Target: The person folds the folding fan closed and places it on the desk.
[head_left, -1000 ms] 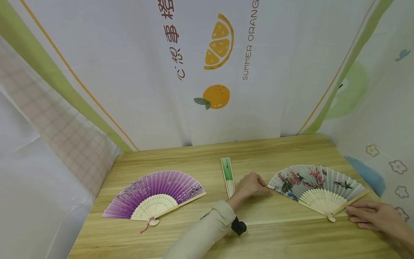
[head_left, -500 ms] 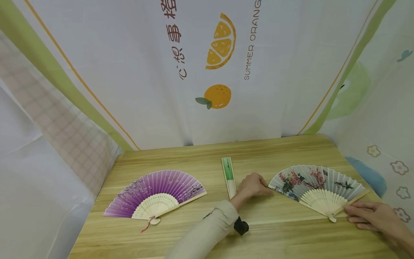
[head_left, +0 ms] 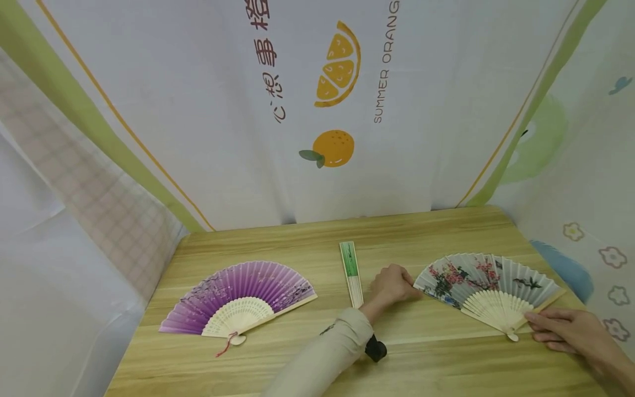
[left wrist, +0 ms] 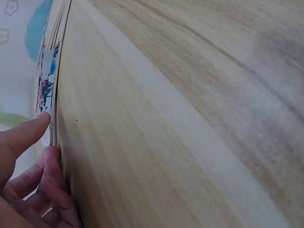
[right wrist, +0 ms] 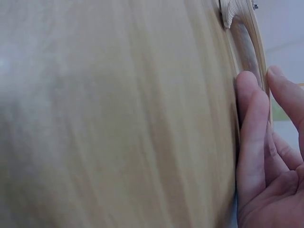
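A spread hand fan (head_left: pixel 488 275) with a pale cloth leaf, red blossoms and pale ribs lies at the right of the head view. My left hand (head_left: pixel 393 284) reaches across to its left end. In the left wrist view, the thumb of that hand (left wrist: pixel 33 175) lies on the fan's edge (left wrist: pixel 47 80), fingers on the other side, pinching it. At the opposite end, my right hand (head_left: pixel 577 328) pinches the outer rib near the pivot. The right wrist view has the thumb and fingers of this hand (right wrist: pixel 270 166) on either side of the fan (right wrist: pixel 256 42).
A spread purple fan (head_left: pixel 248 284) with a red tassel lies on the left of the wooden table (head_left: pixel 278 237). A folded green fan (head_left: pixel 350 264) lies in the middle, partly behind the left arm. A black object (head_left: pixel 375 348) sits by the left sleeve. Printed cloths hang behind.
My left hand and the fan's left end have shifted slightly right. My right hand has moved slightly left, its thumb further onto the outer rib. The other fans stay put.
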